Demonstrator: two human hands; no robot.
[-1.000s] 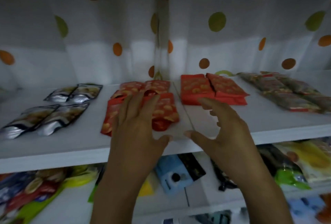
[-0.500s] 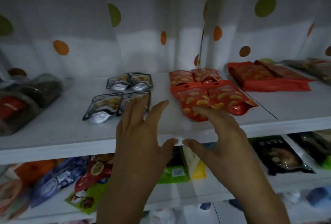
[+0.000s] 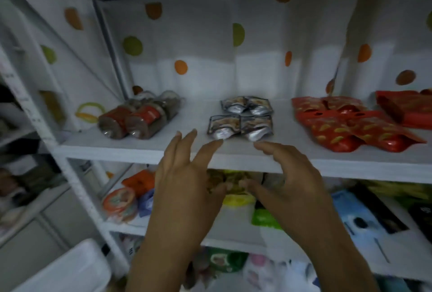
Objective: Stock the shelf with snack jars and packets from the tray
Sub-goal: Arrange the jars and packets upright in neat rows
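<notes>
Both my hands hover in front of the white shelf's front edge (image 3: 131, 151), holding nothing. My left hand (image 3: 187, 174) has its fingers straight and spread, the tips near the shelf edge. My right hand (image 3: 287, 174) is relaxed with loosely bent fingers. Just beyond the fingertips lie several silver packets (image 3: 240, 116) in two rows. Two clear snack jars with red labels (image 3: 138, 116) lie on their sides at the shelf's left. Red packets (image 3: 350, 125) lie to the right.
A second stack of red packets (image 3: 406, 107) sits at the far right. The lower shelf (image 3: 236, 217) holds mixed colourful packets and a blue pack (image 3: 364, 219). A white bin or tray corner (image 3: 70, 268) shows at bottom left. A polka-dot sheet backs the shelf.
The view has swung left: the red packets moved right, and the silver packets now lie ahead of my hands. Both hands drew back off the shelf, empty. The jars came fully into view.
</notes>
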